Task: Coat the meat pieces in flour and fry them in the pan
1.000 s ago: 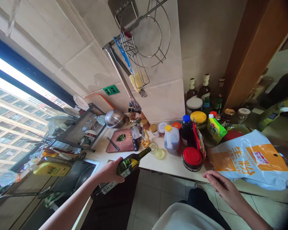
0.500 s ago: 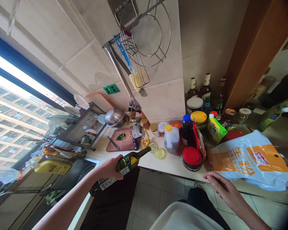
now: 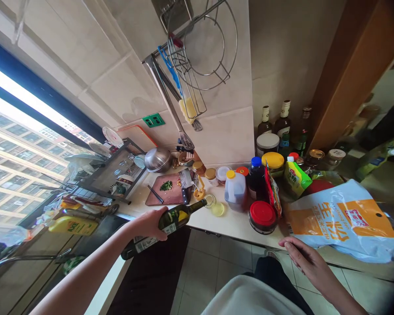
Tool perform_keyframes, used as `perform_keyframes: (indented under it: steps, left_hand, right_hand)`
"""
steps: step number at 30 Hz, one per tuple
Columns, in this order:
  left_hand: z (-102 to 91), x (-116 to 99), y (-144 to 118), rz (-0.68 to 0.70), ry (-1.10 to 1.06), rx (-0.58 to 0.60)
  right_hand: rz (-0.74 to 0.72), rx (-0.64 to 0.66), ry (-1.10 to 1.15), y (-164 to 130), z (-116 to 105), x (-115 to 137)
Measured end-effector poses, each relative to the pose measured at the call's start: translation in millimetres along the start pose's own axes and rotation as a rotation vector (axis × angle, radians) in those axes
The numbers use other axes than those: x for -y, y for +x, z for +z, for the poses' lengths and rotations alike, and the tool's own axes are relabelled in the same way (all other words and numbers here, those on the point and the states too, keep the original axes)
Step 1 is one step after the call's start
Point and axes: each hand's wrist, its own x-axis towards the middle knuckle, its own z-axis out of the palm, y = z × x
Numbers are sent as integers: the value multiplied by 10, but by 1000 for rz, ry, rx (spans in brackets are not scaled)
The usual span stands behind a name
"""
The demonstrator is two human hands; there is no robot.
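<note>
left hand (image 3: 150, 223): clenched round the body of a dark green bottle (image 3: 164, 225), gripping near mid-body, arm coming in from lower left
bottle axis: long axis tilted, base down-left toward the person, neck up-right; mouth (image 3: 203, 203) points at the small glass jar (image 3: 210, 201)
bottle mouth vs jar: mouth just beside the jar rim, touching or not I cannot tell; no liquid stream visible
jar position: on the white counter (image 3: 230, 225), up-right of the left hand, in line with the bottle's axis; yellow lid (image 3: 218, 209) lies flat just right of it
right hand (image 3: 304, 258): released, fingers loosely spread, holding nothing; at the counter edge just below the white-orange bag (image 3: 341, 218), contact unclear
nearer hand: left, by way of the bottle; right hand is well apart from the jar, off to the right
near the jar: plastic jug with yellow cap (image 3: 235, 191) to the right, red-lidded tub (image 3: 263, 216) further right, yellow cup (image 3: 198, 192) behind
further out: cutting board (image 3: 167, 194) with chopped greens and a cleaver (image 3: 185, 186), steel bowl (image 3: 157, 159) behind it
</note>
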Motion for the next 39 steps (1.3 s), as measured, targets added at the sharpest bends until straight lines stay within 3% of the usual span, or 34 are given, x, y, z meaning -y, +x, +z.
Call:
perform_keyframes:
  steps: [15, 27, 39]
  left_hand:
    - [-226, -60, 10, 9, 21, 57]
    - [-405, -234, -16, -35, 81, 105]
    - [-402, -174, 28, -19, 87, 93]
  right_hand:
    - [-53, -51, -1, -33, -31, -42]
    - [-38, 13, 11, -54, -58, -102]
    - [-41, 11, 6, -61, -71, -38]
